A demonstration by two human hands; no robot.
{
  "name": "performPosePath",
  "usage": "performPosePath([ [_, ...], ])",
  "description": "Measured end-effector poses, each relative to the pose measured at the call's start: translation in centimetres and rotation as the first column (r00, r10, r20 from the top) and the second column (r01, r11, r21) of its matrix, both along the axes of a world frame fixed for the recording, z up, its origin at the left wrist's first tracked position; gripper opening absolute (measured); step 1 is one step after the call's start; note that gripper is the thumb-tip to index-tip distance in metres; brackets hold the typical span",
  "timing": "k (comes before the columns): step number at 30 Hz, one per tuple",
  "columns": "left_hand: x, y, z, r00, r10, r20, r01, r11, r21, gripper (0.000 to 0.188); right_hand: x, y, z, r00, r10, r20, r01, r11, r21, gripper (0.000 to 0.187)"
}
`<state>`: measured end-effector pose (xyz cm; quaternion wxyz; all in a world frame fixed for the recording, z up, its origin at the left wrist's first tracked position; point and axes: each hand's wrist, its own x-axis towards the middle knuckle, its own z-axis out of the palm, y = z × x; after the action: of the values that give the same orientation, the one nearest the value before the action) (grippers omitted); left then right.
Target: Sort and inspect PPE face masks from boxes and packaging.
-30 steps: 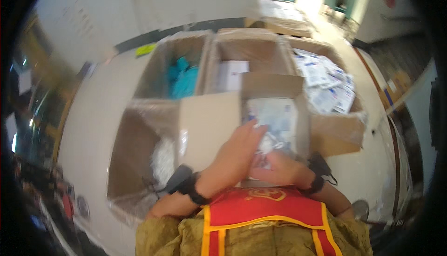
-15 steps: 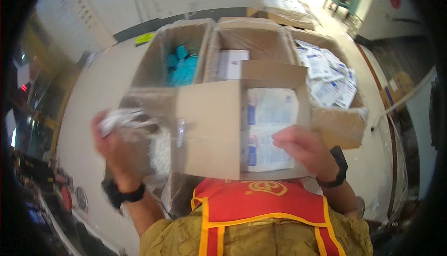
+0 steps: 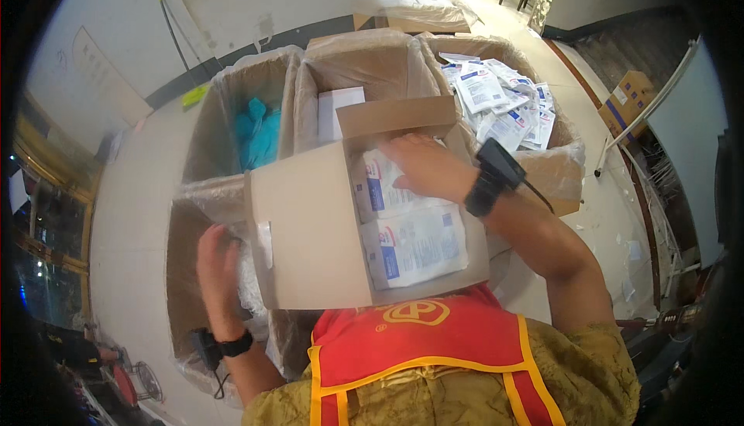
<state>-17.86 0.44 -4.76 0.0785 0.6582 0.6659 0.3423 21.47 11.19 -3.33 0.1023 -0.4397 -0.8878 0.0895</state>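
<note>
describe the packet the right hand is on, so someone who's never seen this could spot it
Find the small open cardboard box held against the person's chest, in front of the four big plastic-lined cartons. Two flat white sachets with blue print lie inside; the right hand rests on the far sachet. The near sachet is fully uncovered.

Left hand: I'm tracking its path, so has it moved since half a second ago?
Yes. The left hand has dropped from beside the open box's flap into the plastic-lined carton at its left.
</note>
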Motion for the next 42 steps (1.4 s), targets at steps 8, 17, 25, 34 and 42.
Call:
performPosePath([
  [8,10.1,2.3,3.5,0.937,-0.297,0.185,0.264,0.947,0.182,0.017,-0.1,-0.4,-1.3,0.994,-0.105,0.019,0.105,0.994,-0.004,0.041],
  [17,17.1,4.7,2.6,0.836,-0.490,0.246,0.486,0.870,0.079,0.029,0.2,-5.1,-0.2,0.945,-0.046,-0.324,0.014,0.995,-0.099,0.012],
  [25,18.0,5.6,2.3,0.708,-0.516,0.482,0.601,0.799,-0.027,0.014,0.0,-5.5,3.8,0.912,0.103,-0.398,-0.070,0.993,0.098,0.013],
  [34,21.0,4.5,0.5,0.631,-0.396,0.667,0.397,0.904,0.161,0.023,-1.7,-7.5,3.3,0.901,0.000,-0.433,0.052,0.993,0.109,0.015],
  [42,19.3,8.4,-1.0,0.696,-0.162,0.699,0.191,0.981,0.037,0.022,-3.5,-11.8,6.8,0.952,0.290,-0.096,-0.235,0.897,0.373,0.012],
])
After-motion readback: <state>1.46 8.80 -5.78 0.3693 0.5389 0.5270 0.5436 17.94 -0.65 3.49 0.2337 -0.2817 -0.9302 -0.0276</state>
